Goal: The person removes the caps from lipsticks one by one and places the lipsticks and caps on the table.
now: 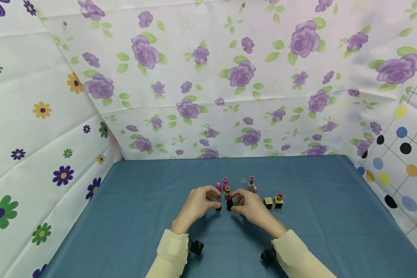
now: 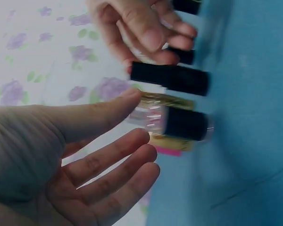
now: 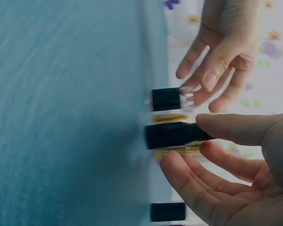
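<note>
My left hand (image 1: 199, 202) is at a lipstick (image 2: 184, 123) with a black base and clear upper part, standing upright on the table. Its thumb and fingers are spread apart around the clear top. Beside it, my right hand (image 1: 251, 206) pinches the narrower upper part of a black lipstick tube (image 3: 167, 135) between thumb and fingers. The tube's red tip (image 1: 229, 198) shows in the head view. Just behind the hands stand a gold-banded lipstick (image 1: 227, 190), a magenta lipstick (image 1: 225, 181) and a pink rounded piece (image 1: 218, 186).
Right of the hands are a gold-topped black cap (image 1: 268, 202) and an uncapped black-and-gold lipstick (image 1: 278, 200). Farther back stand another open lipstick (image 1: 251, 181), a pinkish one (image 1: 255, 189) and a clear cap (image 1: 243, 180). Blue cloth covers the table (image 1: 132, 216); flowered sheets (image 1: 194, 77) hang around it.
</note>
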The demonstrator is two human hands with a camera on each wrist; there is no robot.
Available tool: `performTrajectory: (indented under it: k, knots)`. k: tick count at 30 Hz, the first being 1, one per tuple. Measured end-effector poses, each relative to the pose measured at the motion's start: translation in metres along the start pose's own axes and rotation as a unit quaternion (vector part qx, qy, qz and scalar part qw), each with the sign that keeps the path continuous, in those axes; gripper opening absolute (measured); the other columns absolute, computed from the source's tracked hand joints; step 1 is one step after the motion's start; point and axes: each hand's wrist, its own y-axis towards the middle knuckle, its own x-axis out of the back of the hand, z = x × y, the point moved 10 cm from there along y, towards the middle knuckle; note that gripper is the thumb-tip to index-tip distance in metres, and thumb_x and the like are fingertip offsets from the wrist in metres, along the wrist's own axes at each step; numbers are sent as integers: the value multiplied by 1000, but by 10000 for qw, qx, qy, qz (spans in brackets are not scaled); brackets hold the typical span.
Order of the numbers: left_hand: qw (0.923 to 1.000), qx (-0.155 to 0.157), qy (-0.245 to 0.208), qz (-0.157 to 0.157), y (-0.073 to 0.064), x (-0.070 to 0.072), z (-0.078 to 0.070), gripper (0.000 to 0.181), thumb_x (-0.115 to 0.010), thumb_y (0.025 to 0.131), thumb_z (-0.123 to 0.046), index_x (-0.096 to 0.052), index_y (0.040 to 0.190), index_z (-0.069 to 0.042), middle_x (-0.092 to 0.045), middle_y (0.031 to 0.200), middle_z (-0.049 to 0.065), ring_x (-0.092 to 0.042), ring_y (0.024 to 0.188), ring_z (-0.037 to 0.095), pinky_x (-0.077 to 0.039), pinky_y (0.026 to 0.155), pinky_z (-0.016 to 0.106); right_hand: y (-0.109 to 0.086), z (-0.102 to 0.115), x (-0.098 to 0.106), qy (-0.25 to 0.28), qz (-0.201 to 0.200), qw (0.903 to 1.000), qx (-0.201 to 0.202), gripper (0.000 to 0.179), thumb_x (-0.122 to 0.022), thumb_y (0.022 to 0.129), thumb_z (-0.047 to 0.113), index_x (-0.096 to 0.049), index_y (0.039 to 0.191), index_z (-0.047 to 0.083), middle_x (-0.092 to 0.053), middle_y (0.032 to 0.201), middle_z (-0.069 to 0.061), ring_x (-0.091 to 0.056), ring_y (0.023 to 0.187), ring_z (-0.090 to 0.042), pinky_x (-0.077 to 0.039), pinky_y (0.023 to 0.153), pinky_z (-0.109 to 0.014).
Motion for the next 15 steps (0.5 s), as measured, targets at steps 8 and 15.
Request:
performTrajectory:
  k: [8, 15]
  knots:
    - [9992, -241, -39, -323, -4, 26, -21, 13, -70, 102, -25, -77, 111, -19, -75, 104, -5, -69, 100, 22, -57, 86, 45, -14, 13, 26, 434, -227, 9984, 288, 26, -77, 95, 8, -71, 121, 8, -68, 105, -8, -66, 85, -17, -57, 72, -37]
    - [9990, -433, 53, 65, -7, 21, -32, 17, -65, 105, -30, -77, 114, -21, -73, 106, -7, -67, 101, 19, -56, 86, 43, -13, 29, 46, 372, -234, 9958, 803, 17, -71, 101, 15, -73, 117, 10, -71, 108, -5, -69, 90, -19, -57, 75, -36]
